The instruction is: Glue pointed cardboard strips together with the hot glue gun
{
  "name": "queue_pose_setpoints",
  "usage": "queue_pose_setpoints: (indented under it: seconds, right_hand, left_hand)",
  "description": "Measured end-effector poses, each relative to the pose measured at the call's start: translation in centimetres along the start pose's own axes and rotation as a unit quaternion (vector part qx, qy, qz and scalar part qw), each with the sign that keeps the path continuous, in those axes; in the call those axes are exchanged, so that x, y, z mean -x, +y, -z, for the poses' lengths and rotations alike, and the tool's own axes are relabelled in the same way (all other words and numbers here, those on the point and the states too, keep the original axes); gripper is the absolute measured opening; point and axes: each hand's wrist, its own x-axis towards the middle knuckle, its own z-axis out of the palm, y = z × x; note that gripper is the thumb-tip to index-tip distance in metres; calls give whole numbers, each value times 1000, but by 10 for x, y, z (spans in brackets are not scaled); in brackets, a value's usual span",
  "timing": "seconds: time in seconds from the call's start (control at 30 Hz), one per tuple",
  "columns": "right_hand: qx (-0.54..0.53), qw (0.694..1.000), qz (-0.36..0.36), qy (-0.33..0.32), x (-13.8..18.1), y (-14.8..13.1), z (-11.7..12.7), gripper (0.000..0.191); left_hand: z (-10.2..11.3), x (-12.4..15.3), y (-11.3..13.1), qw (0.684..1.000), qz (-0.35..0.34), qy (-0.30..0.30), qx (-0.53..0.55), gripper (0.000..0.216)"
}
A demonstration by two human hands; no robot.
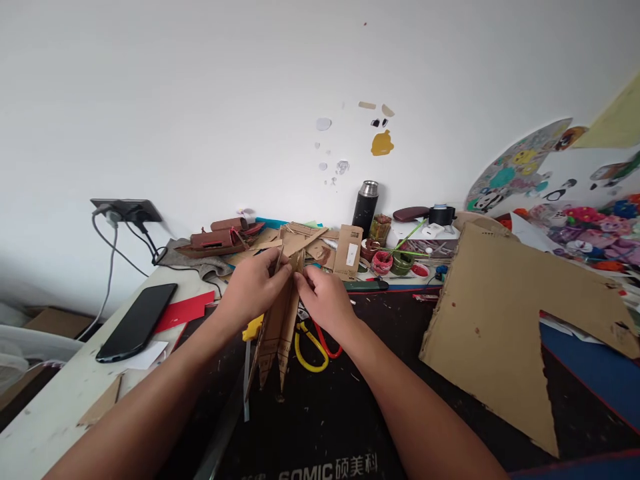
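Pinching a long-panelled, pointed brown cardboard assembly point(273, 333) near the far edge of the black mat point(325, 413), left hand point(257, 283) and right hand point(325, 297) risked buckling it through uneven pressure.

Dark-printed brown cardboard pieces point(274, 327), yellow handle point(313, 369), red handle point(334, 355), black grey-lettered mat point(350, 400), seemingly olive-green jar point(402, 265)

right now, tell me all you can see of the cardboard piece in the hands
The brown cardboard piece has long, narrow panels set at angles, tapering to tips at the near end, with dark printing there. Whether it is one folded sheet is unclear. The left hand and right hand pinch its far end, partly hiding it, over the black mat.
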Motion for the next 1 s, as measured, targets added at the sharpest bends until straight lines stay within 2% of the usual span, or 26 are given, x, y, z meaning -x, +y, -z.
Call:
queue_pose_setpoints:
  seconds: [0.27,0.57,0.7,0.83,1.0]
  right_hand:
    - [-7,1000,1,-5,1,5,-7,37]
    - [-168,984,-59,-20,5,2,-8,40]
    - [-214,974,-72,1,4,0,-6,41]
    - [-206,976,-72,19,3,3,-6,40]
    - [-130,989,-58,32,4,3,-5,36]
  left_hand:
    - [-6,0,-8,1000,-2,-3,-6,17]
    - [6,-6,-18,998,12,-21,59,22]
    - [7,-4,-14,997,12,-27,72,23]
    - [7,-2,-11,997,11,-19,73,23]
    - [11,-1,-7,999,12,-13,48,23]
